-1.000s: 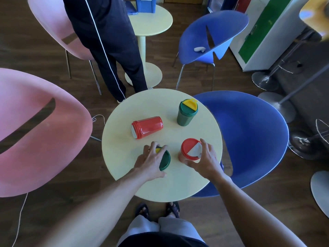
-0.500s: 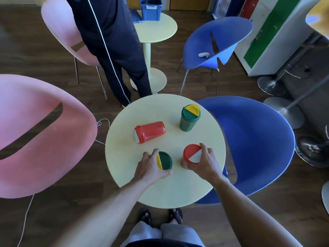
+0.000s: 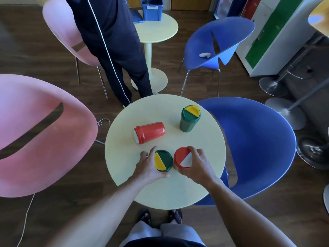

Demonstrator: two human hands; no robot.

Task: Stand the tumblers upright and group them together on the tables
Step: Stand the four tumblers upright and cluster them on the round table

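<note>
On the round pale-yellow table (image 3: 178, 191), my left hand (image 3: 148, 165) grips a green tumbler with a green-and-yellow lid (image 3: 163, 160), standing upright. Right beside it, my right hand (image 3: 197, 165) grips an upright red tumbler with a red-and-white lid (image 3: 181, 157). The two tumblers nearly touch. A red tumbler (image 3: 149, 132) lies on its side at the table's left middle. Another green tumbler with a yellow-flap lid (image 3: 189, 118) stands upright at the far right of the table.
A big pink chair (image 3: 35, 136) is at my left and a blue chair (image 3: 254, 145) at my right, both close to the table. A person in dark trousers (image 3: 114, 50) stands beyond the table, near a second yellow table (image 3: 156, 31) holding a blue box (image 3: 151, 8).
My left hand has tipped the green tumbler from lying on its side to upright. The right hand has brought the red tumbler closer to it.
</note>
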